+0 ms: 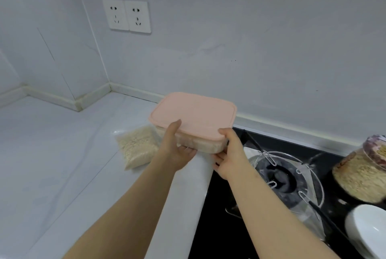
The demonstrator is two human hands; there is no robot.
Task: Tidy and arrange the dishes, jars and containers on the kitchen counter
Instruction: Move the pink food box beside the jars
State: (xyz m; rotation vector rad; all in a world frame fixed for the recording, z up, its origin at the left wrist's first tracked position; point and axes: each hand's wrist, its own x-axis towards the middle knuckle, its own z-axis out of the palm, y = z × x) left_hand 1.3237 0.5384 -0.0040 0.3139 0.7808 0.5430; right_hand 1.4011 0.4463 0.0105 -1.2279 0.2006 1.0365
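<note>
Both hands, left hand [176,150] and right hand [226,154], clasped pink-lidded container [193,112] at near corners, thumbs on lid. Looked rigid, full, moderately heavy; smooth plastic, support underneath.

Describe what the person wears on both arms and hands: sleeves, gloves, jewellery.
Nothing worn shows. The left hand and right hand are ungloved, with no ring on the fingers in view. The left forearm and right forearm are bare to the frame's bottom edge: no sleeve, watch or bracelet.
</note>
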